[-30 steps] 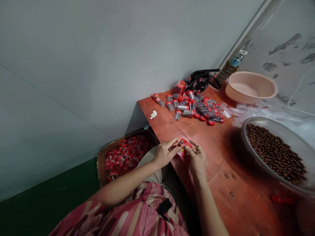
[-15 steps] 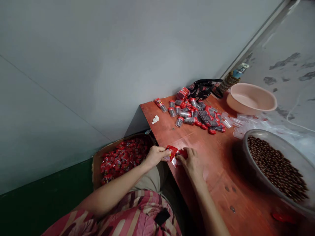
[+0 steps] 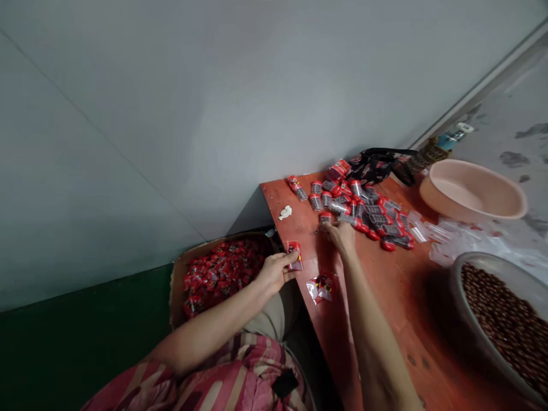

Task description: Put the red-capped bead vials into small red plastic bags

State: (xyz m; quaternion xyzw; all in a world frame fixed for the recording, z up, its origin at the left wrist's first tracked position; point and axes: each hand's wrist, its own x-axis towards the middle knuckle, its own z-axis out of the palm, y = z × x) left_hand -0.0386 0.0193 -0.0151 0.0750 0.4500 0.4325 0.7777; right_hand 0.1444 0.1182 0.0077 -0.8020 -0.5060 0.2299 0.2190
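My left hand point(image 3: 274, 271) pinches a small red printed plastic packet point(image 3: 294, 249) above the near left edge of the table. Its thumb lies across the packet's front. My right hand point(image 3: 342, 236) reaches to the near side of a pile of small clear jars point(image 3: 379, 219) with red lids and dark brown balls inside. Its fingertips close on one red-lidded jar point(image 3: 326, 217), partly covering the lower end. Between my forearms, more red and clear packets point(image 3: 323, 286) lie flat on the orange-red table point(image 3: 381, 297).
A cardboard box point(image 3: 176, 299) full of red-wrapped pieces point(image 3: 222, 268) stands left of the table. To the right are a basin of brown balls point(image 3: 503, 319), empty clear tubes point(image 3: 462, 237) and a pink basin point(image 3: 473, 191). A dark patterned bag point(image 3: 372, 165) rests against the wall.
My right hand has left the packets at the table edge and moved forward to a jar. My left hand keeps one packet; others now lie on the table. The view has shifted left.
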